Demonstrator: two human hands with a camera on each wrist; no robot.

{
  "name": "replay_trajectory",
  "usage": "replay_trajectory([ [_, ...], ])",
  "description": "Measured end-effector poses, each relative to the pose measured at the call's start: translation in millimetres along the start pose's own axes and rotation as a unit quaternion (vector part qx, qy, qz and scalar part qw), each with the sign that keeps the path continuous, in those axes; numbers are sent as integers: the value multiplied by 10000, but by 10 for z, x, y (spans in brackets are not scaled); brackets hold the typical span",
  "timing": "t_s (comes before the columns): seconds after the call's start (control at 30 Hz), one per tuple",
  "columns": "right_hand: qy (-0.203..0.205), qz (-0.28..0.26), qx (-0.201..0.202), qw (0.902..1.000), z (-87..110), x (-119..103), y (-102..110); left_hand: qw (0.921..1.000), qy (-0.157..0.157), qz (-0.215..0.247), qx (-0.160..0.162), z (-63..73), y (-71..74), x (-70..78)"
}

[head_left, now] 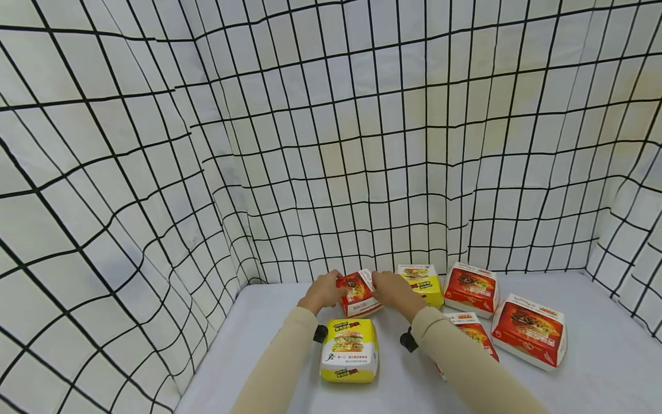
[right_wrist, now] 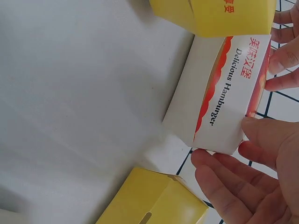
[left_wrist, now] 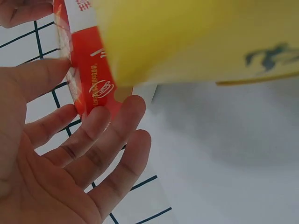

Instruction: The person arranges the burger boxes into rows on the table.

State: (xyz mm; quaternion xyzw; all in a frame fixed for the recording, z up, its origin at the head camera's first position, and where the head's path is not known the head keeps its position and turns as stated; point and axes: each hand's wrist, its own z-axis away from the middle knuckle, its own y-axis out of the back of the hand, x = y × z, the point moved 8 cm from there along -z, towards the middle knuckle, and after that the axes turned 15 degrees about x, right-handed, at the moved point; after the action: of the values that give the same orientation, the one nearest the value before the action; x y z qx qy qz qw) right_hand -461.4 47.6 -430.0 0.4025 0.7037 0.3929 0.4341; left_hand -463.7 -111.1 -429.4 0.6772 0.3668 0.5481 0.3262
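Note:
A red and white hamburger box [head_left: 357,296] stands near the back of the table, between both hands. My left hand [head_left: 324,292] holds its left side; in the left wrist view, that hand's thumb [left_wrist: 49,74] is at the box's edge and its fingers lie along the red side. On the opposite side, my right hand [head_left: 395,292] grips a corner, with thumb and fingers against the carton in the right wrist view. The white face there reads "Delicious Hamburger" [right_wrist: 224,88]. A yellow and white burger box [head_left: 349,353] sits nearer, between the forearms.
Right of my right hand is another yellow box [head_left: 424,284]. Several red boxes stand farther right, one at the back [head_left: 470,290], one at the outer right [head_left: 530,330], and one partly behind my right sleeve [head_left: 473,330]. Black netting [head_left: 383,201] over white cloth encloses the white table.

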Motion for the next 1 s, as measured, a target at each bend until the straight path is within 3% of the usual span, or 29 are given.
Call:
replay_trajectory([
  [0.23,2,122,10,9999,20,-12,8,9989,81,168,-425,3,-19,-21],
  [0.57,-53,173,-100,9998,32,-34,-18,9965,85,248,-793,44,-23,-53],
  [0.83,39,263,-142,9995,42,-52,-6,9972,-98,-6,-744,32,-18,-76],
  [1.0,-97,60,-80,9999,25,-10,60,9977,-25,52,-671,54,19,-83],
])
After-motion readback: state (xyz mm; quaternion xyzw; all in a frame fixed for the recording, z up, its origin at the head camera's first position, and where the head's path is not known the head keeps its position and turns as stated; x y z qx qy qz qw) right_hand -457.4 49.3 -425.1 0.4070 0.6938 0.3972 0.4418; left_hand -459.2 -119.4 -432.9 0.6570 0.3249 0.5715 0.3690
